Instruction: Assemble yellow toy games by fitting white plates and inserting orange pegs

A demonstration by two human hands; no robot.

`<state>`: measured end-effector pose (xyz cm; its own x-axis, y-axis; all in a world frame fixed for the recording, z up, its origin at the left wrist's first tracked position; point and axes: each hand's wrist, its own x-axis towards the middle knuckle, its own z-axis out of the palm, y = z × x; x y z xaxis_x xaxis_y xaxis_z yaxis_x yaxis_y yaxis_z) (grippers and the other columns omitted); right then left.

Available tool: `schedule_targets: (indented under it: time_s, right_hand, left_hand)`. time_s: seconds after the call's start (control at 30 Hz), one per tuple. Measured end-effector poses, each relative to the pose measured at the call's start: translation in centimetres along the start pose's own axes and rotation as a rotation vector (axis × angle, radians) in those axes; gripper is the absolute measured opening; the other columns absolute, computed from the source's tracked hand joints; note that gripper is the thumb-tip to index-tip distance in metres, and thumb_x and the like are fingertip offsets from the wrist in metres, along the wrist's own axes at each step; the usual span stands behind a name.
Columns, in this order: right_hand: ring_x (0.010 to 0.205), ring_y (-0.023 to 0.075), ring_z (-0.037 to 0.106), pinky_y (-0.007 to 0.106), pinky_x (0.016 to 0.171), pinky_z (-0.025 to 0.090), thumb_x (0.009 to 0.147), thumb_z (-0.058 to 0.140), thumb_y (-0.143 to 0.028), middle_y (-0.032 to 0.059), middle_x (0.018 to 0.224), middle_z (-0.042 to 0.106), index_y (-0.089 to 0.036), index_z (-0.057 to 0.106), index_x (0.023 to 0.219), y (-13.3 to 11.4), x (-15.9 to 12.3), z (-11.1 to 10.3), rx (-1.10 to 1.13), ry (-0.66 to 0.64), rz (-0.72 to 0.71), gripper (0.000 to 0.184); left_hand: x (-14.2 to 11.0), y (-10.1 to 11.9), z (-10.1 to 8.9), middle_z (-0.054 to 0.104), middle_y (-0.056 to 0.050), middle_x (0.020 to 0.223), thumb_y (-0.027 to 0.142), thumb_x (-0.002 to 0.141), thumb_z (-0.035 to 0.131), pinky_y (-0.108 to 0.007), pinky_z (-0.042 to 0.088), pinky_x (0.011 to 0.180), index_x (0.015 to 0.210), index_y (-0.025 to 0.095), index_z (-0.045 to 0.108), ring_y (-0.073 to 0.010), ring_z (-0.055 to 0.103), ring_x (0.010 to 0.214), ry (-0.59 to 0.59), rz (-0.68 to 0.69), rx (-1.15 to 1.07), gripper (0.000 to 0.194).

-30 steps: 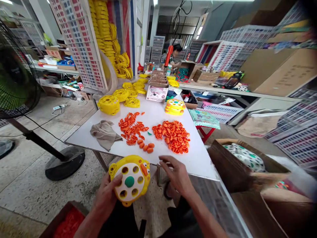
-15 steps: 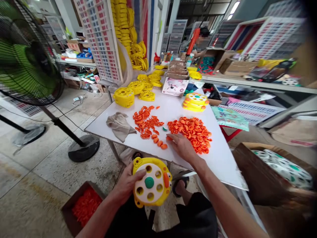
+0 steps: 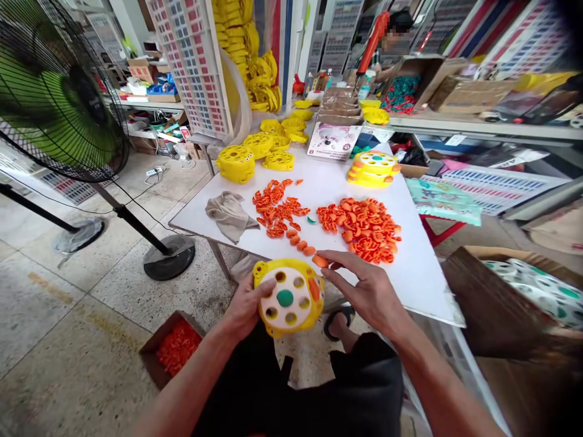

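Observation:
My left hand (image 3: 248, 306) grips a yellow duck-faced toy case (image 3: 300, 321) by its left side, thumb on the white face. That face has a ring of round holes about a green centre and an orange beak at the right. Between thumb and fingertips, my right hand (image 3: 367, 285) pinches an orange oval piece (image 3: 320, 261) at the table's front edge, just above the case. A short row of like orange pieces (image 3: 301, 245) lies just left of it. Behind my right hand spreads a heap of orange pieces (image 3: 364, 227); a looser pile of orange parts (image 3: 277, 209) lies farther left.
The white table (image 3: 319, 182) also bears a grey cloth (image 3: 230, 215), yellow cases (image 3: 237, 162), a stacked yellow toy (image 3: 373, 169) and a printed carton (image 3: 334, 139). A fan (image 3: 86, 103) stands left. Boxes of orange parts (image 3: 180, 346) and white discs (image 3: 542, 291) flank me. A person is at the back.
My right hand has drawn back from the heap's left edge toward the case, bringing an orange oval piece in its fingertips. The left hand still holds the case. The whole view has shifted slightly.

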<state>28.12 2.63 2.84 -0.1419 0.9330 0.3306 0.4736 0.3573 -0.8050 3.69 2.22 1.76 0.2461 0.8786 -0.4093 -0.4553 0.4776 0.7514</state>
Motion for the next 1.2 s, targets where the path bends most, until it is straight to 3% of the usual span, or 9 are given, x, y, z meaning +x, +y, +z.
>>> schedule_targets:
  time_s: [0.1, 0.23, 0.37, 0.5, 0.7, 0.9, 1.03, 1.2]
  right_hand:
    - [0.097, 0.0228, 0.068, 0.039, 0.091, 0.058, 0.095, 0.065, -0.039, 0.0056, 0.118, 0.073, -0.029, 0.069, 0.125, -0.8, -2.1, 1.3, 0.092, 0.069, 0.096, 0.032]
    - [0.097, 0.0242, 0.071, 0.039, 0.089, 0.060, 0.090, 0.071, -0.040, 0.0065, 0.115, 0.074, -0.027, 0.071, 0.118, -1.5, -4.7, 5.2, 0.347, 0.182, 0.262, 0.031]
    - [0.097, 0.0249, 0.073, 0.038, 0.085, 0.062, 0.084, 0.077, -0.044, 0.0066, 0.107, 0.075, -0.026, 0.071, 0.110, -2.0, -5.7, 8.7, 0.671, 0.304, 0.415, 0.032]
    - [0.095, 0.0252, 0.072, 0.036, 0.078, 0.062, 0.085, 0.076, -0.046, 0.0068, 0.103, 0.075, -0.025, 0.069, 0.108, -2.7, -5.2, 10.0, 0.816, 0.444, 0.512, 0.033]
    - [0.097, 0.0220, 0.071, 0.033, 0.080, 0.060, 0.087, 0.074, -0.045, 0.0059, 0.116, 0.073, -0.024, 0.069, 0.111, -2.1, -3.9, 9.6, 0.886, 0.592, 0.497, 0.032]
    - [0.106, 0.0270, 0.071, 0.040, 0.090, 0.060, 0.087, 0.075, -0.043, 0.0082, 0.117, 0.075, -0.024, 0.070, 0.117, -0.5, -3.6, 7.5, 0.854, 0.476, 0.411, 0.035]
    - [0.108, 0.0275, 0.071, 0.042, 0.094, 0.059, 0.089, 0.073, -0.043, 0.0078, 0.119, 0.075, -0.026, 0.071, 0.121, -0.2, -3.9, 5.9, 0.718, 0.440, 0.386, 0.036]
    - [0.099, 0.0244, 0.068, 0.042, 0.090, 0.058, 0.095, 0.066, -0.039, 0.0077, 0.120, 0.072, -0.030, 0.070, 0.126, -1.4, -4.1, 4.5, 0.315, 0.442, 0.219, 0.033]
  left_hand:
    - [0.8, 0.8, 0.2, 0.078, -0.011, 0.114, 0.024, 0.079, 0.079, -0.036, 0.061, 0.089, 0.113, 0.014, 0.070, -0.0244, 0.075, 0.098, 0.132, 0.095, -0.210, 0.036]
    - [1.4, 2.1, 1.1, 0.079, -0.009, 0.116, 0.018, 0.087, 0.068, -0.039, 0.058, 0.098, 0.120, 0.015, 0.070, -0.0239, 0.073, 0.106, 0.175, 0.179, -0.379, 0.033]
    - [1.3, 2.3, 2.2, 0.080, -0.007, 0.113, 0.011, 0.086, 0.066, -0.035, 0.058, 0.097, 0.124, 0.019, 0.068, -0.0230, 0.074, 0.107, 0.191, 0.228, -0.395, 0.039]
    - [1.1, 1.7, 2.6, 0.079, -0.005, 0.117, 0.009, 0.082, 0.069, -0.032, 0.056, 0.100, 0.133, 0.022, 0.064, -0.0233, 0.070, 0.117, 0.155, 0.239, -0.357, 0.054]
    - [-0.1, 0.2, 2.1, 0.076, -0.006, 0.125, 0.012, 0.076, 0.077, -0.033, 0.060, 0.094, 0.137, 0.026, 0.062, -0.0263, 0.071, 0.115, 0.110, 0.166, -0.236, 0.064]
    - [-1.7, 0.3, 0.8, 0.080, -0.008, 0.113, 0.022, 0.069, 0.087, -0.040, 0.064, 0.089, 0.125, 0.023, 0.071, -0.0325, 0.075, 0.105, 0.102, 0.058, -0.139, 0.058]
    - [-2.2, 0.6, 1.1, 0.081, -0.010, 0.108, 0.018, 0.063, 0.091, -0.038, 0.066, 0.081, 0.115, 0.017, 0.074, -0.0332, 0.077, 0.098, 0.140, 0.027, -0.060, 0.054]
    - [-2.6, 0.2, 2.4, 0.081, -0.013, 0.108, 0.017, 0.061, 0.092, -0.045, 0.064, 0.089, 0.112, 0.015, 0.074, -0.0364, 0.076, 0.101, 0.133, 0.052, -0.002, 0.054]
